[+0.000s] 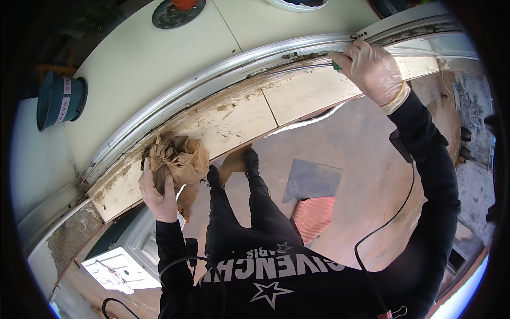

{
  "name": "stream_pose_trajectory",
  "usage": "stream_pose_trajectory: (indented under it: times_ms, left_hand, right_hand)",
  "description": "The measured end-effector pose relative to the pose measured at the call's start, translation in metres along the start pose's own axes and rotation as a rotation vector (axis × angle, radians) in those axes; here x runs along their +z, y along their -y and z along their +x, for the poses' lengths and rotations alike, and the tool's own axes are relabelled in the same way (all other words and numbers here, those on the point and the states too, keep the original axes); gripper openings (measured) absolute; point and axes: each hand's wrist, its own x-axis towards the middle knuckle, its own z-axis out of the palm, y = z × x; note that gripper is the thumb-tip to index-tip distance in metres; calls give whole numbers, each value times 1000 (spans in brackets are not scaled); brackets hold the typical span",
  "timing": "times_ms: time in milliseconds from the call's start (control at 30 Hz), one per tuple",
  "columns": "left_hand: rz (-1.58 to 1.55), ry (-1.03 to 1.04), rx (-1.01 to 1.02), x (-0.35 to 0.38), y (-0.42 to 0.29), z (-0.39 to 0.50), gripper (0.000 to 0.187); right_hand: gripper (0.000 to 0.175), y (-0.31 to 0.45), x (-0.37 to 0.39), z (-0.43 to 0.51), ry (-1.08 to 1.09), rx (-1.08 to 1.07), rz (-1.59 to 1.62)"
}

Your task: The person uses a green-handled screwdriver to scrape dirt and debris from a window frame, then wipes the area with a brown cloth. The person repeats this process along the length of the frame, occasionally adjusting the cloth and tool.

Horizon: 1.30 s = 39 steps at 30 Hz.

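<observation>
My left hand (pixel 159 195), in a pale thin glove, holds a crumpled brown cloth (pixel 181 155) against the dirty tiled ledge (pixel 235 117) at the left. At the upper right my right hand (pixel 372 71), gloved too, grips the green handle (pixel 336 65) of a tool with a long thin metal shaft (pixel 303 68). The shaft points left and lies along the dirty edge beneath the metal window track (pixel 223 65); its tip cannot be made out. Dark dirt clings to the track and its lower edge. Brown grime marks the ledge tiles.
Beyond the track, a green flower pot (pixel 59 99) and a dark saucer (pixel 175 14) with an orange pot stand on the pale sill. Below the ledge are a white appliance (pixel 127 259), a grey mat (pixel 312 179) and a red ribbed mat (pixel 314 217). Black cables hang by both arms.
</observation>
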Motion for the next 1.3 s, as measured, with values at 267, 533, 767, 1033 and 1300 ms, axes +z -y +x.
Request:
stream_pose_trajectory:
  times_ms: [267,533,767,1033,1300]
  left_hand:
    - [-124,-17,-25,3,-1,0,70]
    - [28,-36,35,2,3,0,68]
    - [21,-3,9,2,4,0,69]
    - [56,-7,28,-1,1,1,67]
    - [-11,-30,33,-2,0,2,62]
  right_hand:
    - [34,29,-10,28,11,-66,128]
    - [40,-6,7,-23,87,18,-110]
    - [46,35,4,12,-14,34,-7]
    - [34,45,-27,42,188,90,18]
    - [23,73,-35,72,-31,-42,87]
